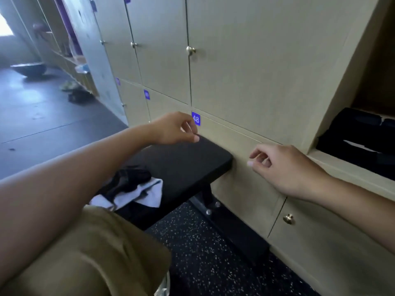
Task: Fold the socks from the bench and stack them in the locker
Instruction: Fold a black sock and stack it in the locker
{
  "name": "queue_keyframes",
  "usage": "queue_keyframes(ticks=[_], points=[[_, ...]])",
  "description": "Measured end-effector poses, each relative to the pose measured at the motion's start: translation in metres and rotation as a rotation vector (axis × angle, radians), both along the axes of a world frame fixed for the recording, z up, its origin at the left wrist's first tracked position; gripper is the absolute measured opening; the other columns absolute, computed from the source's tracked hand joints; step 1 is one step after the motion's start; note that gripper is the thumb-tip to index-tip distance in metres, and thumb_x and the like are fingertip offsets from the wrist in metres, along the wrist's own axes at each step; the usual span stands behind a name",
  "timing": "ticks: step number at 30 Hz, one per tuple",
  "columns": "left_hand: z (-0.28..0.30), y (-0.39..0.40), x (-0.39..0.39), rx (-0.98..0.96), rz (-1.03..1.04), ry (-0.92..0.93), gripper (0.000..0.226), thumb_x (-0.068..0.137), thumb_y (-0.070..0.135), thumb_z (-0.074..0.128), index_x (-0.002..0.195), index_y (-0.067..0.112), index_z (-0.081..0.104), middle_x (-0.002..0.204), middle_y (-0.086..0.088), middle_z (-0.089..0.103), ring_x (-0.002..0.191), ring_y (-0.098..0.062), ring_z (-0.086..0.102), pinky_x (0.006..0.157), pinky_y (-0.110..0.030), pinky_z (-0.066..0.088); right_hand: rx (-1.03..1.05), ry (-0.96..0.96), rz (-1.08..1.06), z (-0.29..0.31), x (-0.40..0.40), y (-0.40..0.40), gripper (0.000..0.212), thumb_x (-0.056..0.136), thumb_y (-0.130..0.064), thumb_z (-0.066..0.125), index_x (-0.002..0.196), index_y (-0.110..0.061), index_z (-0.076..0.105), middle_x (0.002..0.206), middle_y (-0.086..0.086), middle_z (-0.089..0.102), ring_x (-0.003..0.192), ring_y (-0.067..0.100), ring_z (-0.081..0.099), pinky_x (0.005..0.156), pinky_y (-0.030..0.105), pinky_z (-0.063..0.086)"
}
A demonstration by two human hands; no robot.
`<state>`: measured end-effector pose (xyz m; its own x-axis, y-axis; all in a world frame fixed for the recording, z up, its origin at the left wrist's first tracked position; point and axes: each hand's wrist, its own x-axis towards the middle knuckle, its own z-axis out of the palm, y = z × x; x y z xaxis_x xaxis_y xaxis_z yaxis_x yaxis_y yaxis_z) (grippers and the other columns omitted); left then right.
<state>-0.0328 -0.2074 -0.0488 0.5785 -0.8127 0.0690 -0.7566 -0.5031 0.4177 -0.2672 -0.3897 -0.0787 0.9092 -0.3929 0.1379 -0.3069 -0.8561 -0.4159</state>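
A black padded bench butts against the beige locker wall. On its near part lies a small heap of socks, black ones on top of white ones. My left hand hovers above the bench's far end, fingers loosely curled and holding nothing. To the right of the bench, my right hand hangs in front of the locker doors, also loosely curled and empty. At the far right an open locker compartment holds a stack of folded black socks.
Closed locker doors with brass knobs fill the wall, one labelled 48. A lower door knob sits below my right wrist. My knee in khaki trousers is at the bottom left. Speckled dark floor lies under the bench.
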Motion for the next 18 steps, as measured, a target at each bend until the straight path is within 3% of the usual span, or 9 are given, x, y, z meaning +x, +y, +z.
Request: queue_keyframes(ticks=[3, 8, 11, 15, 18], points=[[-0.007, 0.027, 0.015, 0.125, 0.027, 0.006, 0.031, 0.087, 0.035, 0.08, 0.11, 0.017, 0.07, 0.113, 0.001, 0.07, 0.101, -0.017, 0.065, 0.095, -0.035, 0.049, 0.009, 0.018, 0.044, -0.004, 0.017, 0.013, 0.017, 0.096, -0.044, 0.06, 0.104, -0.03, 0.065, 0.083, -0.015, 0.063, 0.086, 0.013, 0.062, 0.084, 0.036, 0.052], [-0.02, 0.078, 0.035, 0.433, 0.058, 0.033, 0.053, 0.086, 0.042, 0.079, 0.131, 0.023, 0.06, 0.126, 0.009, 0.057, 0.11, -0.014, 0.056, 0.094, -0.028, 0.04, 0.014, 0.061, 0.116, -0.01, 0.042, 0.036, 0.018, 0.098, -0.046, 0.056, 0.105, -0.031, 0.063, 0.09, -0.016, 0.064, 0.086, 0.011, 0.062, 0.084, 0.036, 0.053], [-0.031, 0.107, 0.047, 0.587, 0.056, 0.091, 0.065, 0.084, 0.049, 0.08, 0.138, 0.027, 0.052, 0.135, 0.008, 0.055, 0.113, -0.013, 0.054, 0.102, -0.033, 0.042, 0.025, 0.069, 0.147, -0.014, 0.055, 0.048, 0.018, 0.097, -0.046, 0.056, 0.105, -0.031, 0.063, 0.094, -0.015, 0.064, 0.087, 0.01, 0.061, 0.085, 0.036, 0.053], [-0.046, 0.139, 0.053, 0.608, 0.07, 0.19, 0.086, 0.069, 0.069, 0.078, 0.141, 0.034, 0.047, 0.135, 0.008, 0.054, 0.122, -0.019, 0.056, 0.108, -0.043, 0.046, 0.045, 0.094, 0.206, -0.024, 0.07, 0.067, 0.019, 0.097, -0.045, 0.057, 0.107, -0.029, 0.062, 0.091, -0.015, 0.064, 0.086, 0.008, 0.061, 0.085, 0.035, 0.052], [-0.06, 0.149, 0.052, 0.558, 0.07, 0.169, 0.077, 0.081, 0.055, 0.079, 0.146, 0.033, 0.044, 0.133, 0.006, 0.049, 0.122, -0.02, 0.053, 0.106, -0.037, 0.045, 0.063, 0.113, 0.245, -0.031, 0.08, 0.08, 0.02, 0.097, -0.045, 0.059, 0.108, -0.029, 0.062, 0.089, -0.013, 0.064, 0.084, 0.008, 0.061, 0.084, 0.036, 0.054]])
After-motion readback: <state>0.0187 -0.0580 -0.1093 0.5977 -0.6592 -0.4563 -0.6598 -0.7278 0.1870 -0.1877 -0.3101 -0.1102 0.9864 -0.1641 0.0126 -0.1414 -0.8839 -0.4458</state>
